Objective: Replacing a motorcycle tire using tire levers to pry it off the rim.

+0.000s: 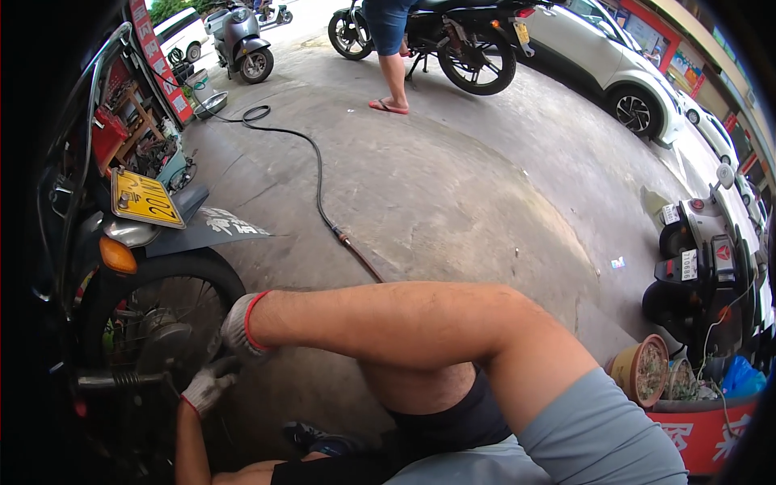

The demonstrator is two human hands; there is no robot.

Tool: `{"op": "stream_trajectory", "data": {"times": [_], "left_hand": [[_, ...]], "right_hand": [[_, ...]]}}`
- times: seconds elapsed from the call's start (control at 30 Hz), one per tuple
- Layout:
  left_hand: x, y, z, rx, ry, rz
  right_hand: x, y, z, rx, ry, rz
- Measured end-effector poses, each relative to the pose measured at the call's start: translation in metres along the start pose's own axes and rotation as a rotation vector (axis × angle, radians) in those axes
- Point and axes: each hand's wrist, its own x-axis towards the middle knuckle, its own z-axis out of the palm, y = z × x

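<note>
My left hand [208, 388], in a pale knit glove, is at the lower left beside the dark hub area [166, 343] of a motorcycle wheel, its fingers curled on something dark that I cannot make out. My right hand [242, 323], in a similar red-cuffed glove, is just above it, turned down, its fingertips hidden in shadow; whether it grips anything I cannot tell. The black tyre [206, 275] rises behind both hands, under a mudguard [226, 234], an orange indicator [118, 255] and a yellow plate [145, 196]. My right forearm crosses my bent leg [412, 384].
A black hose [315, 162] crosses the concrete. A person's leg [392, 77] in a flip-flop stands by another motorcycle [469, 56]. A grey scooter [242, 44] is farther back. At right are a white car [614, 73], parked scooters [703, 275] and plant pots [638, 368].
</note>
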Motion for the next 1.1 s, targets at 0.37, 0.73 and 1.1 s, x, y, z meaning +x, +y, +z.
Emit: {"op": "stream_trajectory", "data": {"times": [0.37, 0.73, 1.1], "left_hand": [[0.002, -0.007, 0.002, -0.059, 0.031, 0.022], [0.004, -0.025, 0.005, -0.101, 0.007, -0.048], [-0.002, -0.029, 0.005, -0.191, 0.017, -0.053]], "right_hand": [[0.001, 0.005, 0.004, 0.093, -0.003, 0.024], [-0.002, 0.002, 0.005, 0.061, -0.018, 0.046], [0.007, 0.003, 0.009, -0.009, -0.085, 0.063]]}}
